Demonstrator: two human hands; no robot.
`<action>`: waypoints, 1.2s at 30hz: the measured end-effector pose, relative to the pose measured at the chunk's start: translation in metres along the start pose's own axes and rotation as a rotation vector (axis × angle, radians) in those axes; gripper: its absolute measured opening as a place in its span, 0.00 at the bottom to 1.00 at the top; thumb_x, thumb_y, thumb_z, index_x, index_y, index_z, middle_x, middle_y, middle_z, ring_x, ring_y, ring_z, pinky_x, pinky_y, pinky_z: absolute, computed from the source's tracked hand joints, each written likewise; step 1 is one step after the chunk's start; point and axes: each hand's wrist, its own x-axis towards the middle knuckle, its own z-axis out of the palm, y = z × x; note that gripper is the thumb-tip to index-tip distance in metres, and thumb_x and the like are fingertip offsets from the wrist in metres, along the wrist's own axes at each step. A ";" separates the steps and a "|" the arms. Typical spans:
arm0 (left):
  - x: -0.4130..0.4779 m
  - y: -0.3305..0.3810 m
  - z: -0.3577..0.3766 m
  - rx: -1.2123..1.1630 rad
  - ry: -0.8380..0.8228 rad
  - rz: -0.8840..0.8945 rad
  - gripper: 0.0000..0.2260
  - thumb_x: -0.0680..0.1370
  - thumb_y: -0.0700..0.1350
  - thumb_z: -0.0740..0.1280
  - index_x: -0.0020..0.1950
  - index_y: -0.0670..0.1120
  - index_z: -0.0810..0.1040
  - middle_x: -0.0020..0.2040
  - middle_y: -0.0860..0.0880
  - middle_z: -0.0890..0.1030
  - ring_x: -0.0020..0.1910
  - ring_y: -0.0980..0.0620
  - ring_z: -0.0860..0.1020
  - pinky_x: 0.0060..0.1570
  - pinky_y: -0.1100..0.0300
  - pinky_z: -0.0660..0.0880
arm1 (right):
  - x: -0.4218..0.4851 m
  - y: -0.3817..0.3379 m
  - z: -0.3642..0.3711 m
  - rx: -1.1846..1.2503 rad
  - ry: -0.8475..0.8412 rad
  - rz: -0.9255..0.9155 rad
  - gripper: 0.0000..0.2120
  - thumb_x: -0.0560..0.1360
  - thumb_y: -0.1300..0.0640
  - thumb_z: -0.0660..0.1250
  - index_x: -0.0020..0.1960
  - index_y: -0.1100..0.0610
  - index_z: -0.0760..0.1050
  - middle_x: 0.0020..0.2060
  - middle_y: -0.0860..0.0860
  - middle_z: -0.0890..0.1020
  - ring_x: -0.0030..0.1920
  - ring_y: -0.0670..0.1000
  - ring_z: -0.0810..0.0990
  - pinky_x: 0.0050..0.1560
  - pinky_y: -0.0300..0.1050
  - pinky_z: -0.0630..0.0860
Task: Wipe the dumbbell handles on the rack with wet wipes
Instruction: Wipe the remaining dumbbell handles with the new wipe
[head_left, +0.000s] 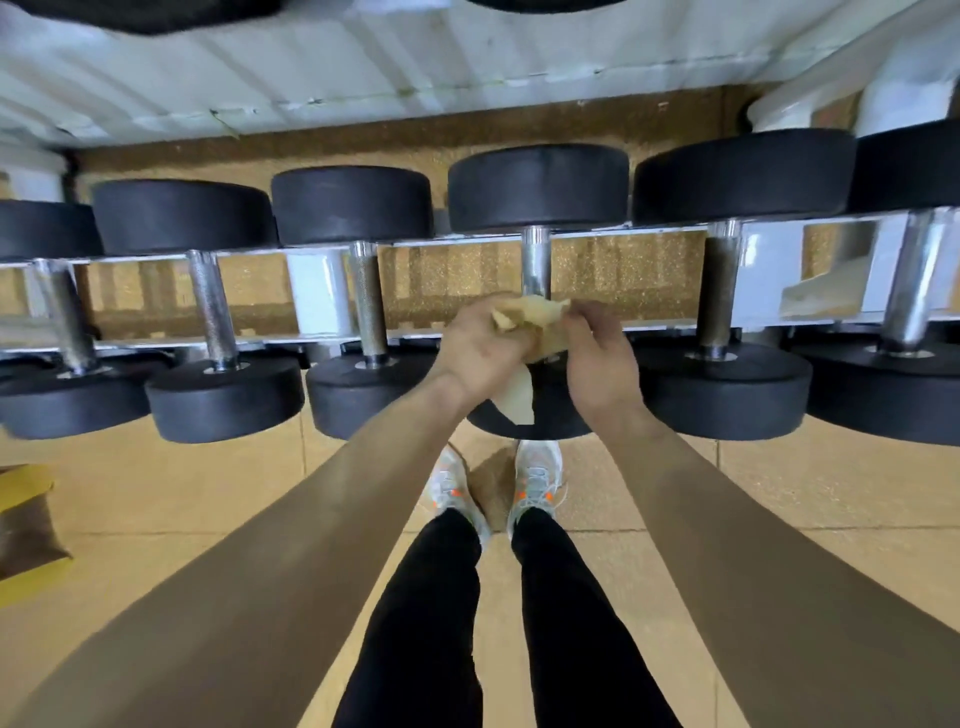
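Note:
Several black dumbbells lie side by side on a silver rack (675, 319), handles pointing away from me. Both hands meet over the near half of the middle dumbbell's chrome handle (536, 260). My left hand (480, 353) grips a crumpled, yellowish wet wipe (524, 314). My right hand (597, 358) pinches the same wipe from the other side. A flap of the wipe hangs down over the near black weight head (550, 415). The lower part of that handle is hidden by my hands.
Neighbouring handles stand to the left (368, 301) and right (719, 296). A white corrugated wall (363, 67) rises behind the rack. My feet in pale sneakers (498, 488) stand on tan floor tiles. A yellow and brown object (26, 530) lies at the left edge.

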 end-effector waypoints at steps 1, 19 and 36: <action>-0.012 0.006 0.001 -0.118 -0.001 -0.015 0.09 0.77 0.34 0.68 0.47 0.48 0.80 0.40 0.52 0.80 0.36 0.62 0.78 0.37 0.67 0.74 | -0.007 -0.006 -0.001 0.073 -0.035 0.001 0.06 0.81 0.47 0.60 0.51 0.44 0.75 0.54 0.47 0.79 0.56 0.50 0.76 0.61 0.50 0.71; -0.026 0.046 0.059 -0.418 -0.066 -0.139 0.11 0.76 0.54 0.73 0.54 0.51 0.80 0.48 0.60 0.78 0.48 0.64 0.73 0.44 0.67 0.67 | -0.025 -0.007 -0.122 -0.012 0.263 -0.096 0.11 0.85 0.49 0.57 0.46 0.52 0.69 0.40 0.50 0.76 0.41 0.47 0.74 0.47 0.47 0.73; 0.069 0.051 0.188 0.121 0.405 0.027 0.16 0.83 0.55 0.62 0.62 0.44 0.76 0.40 0.55 0.78 0.43 0.53 0.77 0.49 0.61 0.73 | 0.127 0.049 -0.198 -0.361 0.222 -0.248 0.16 0.86 0.47 0.52 0.52 0.60 0.64 0.41 0.55 0.75 0.42 0.56 0.73 0.42 0.45 0.63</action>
